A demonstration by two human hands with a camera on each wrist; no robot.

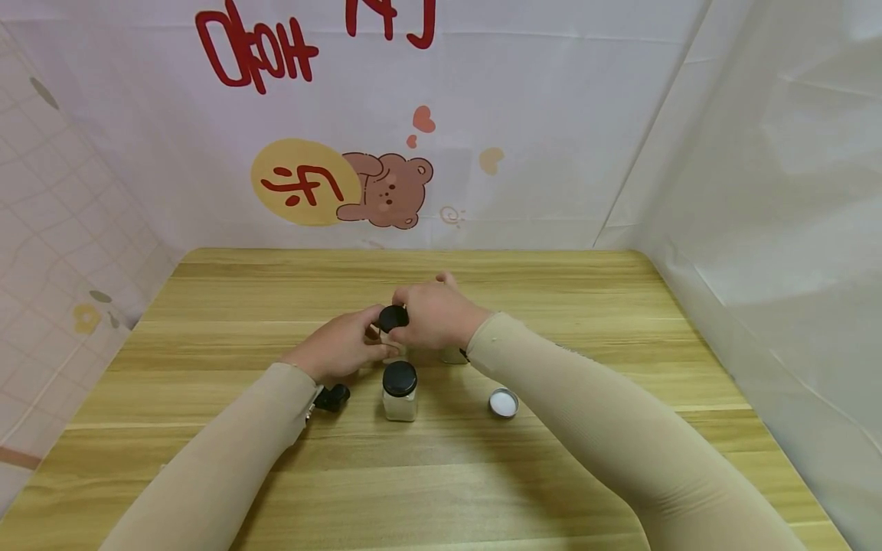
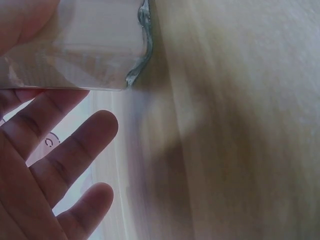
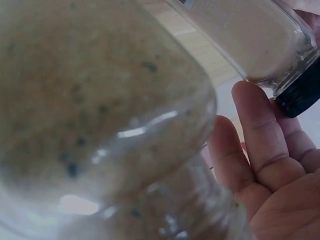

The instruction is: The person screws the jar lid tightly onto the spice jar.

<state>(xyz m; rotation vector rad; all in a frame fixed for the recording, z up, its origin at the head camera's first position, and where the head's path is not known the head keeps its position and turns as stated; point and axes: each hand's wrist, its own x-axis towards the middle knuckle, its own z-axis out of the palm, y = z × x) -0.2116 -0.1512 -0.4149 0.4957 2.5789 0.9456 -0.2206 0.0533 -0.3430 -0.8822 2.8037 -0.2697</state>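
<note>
A worktop (image 1: 441, 490) of pale yellow, streaked wood grain spreads across the head view, its two far corners rounded and its near edge out of the picture. Along its far edge stands a white sheet wall printed with a brown bear (image 1: 396, 195), a yellow disc (image 1: 306, 182) bearing a red character, red lettering (image 1: 289, 53) and small hearts (image 1: 423, 119). A faintly gridded wall (image 1: 55, 199) rises beyond the left edge; a plain, creased white sheet (image 1: 792, 207) hangs beyond the right edge.

About midway between the left and right edges, towards the far edge, a clear jar (image 2: 95, 45) with pale contents is held between both hands. The left hand (image 1: 341, 340) has its grip clamped on the jar's body, with the other fingers spread apart below it in the left wrist view. The right hand's (image 1: 441, 315) grip is clamped on the black lid (image 1: 393, 317), thumb and finger at opposite sides. Whether the base touches the worktop, I cannot tell.

A second black-lidded jar (image 1: 400, 394) stands upright just nearer the near edge. Another jar (image 1: 452, 356) is partly hidden beneath the right wrist. A loose lid (image 1: 504, 402) lies white lining up, towards the right edge.
</note>
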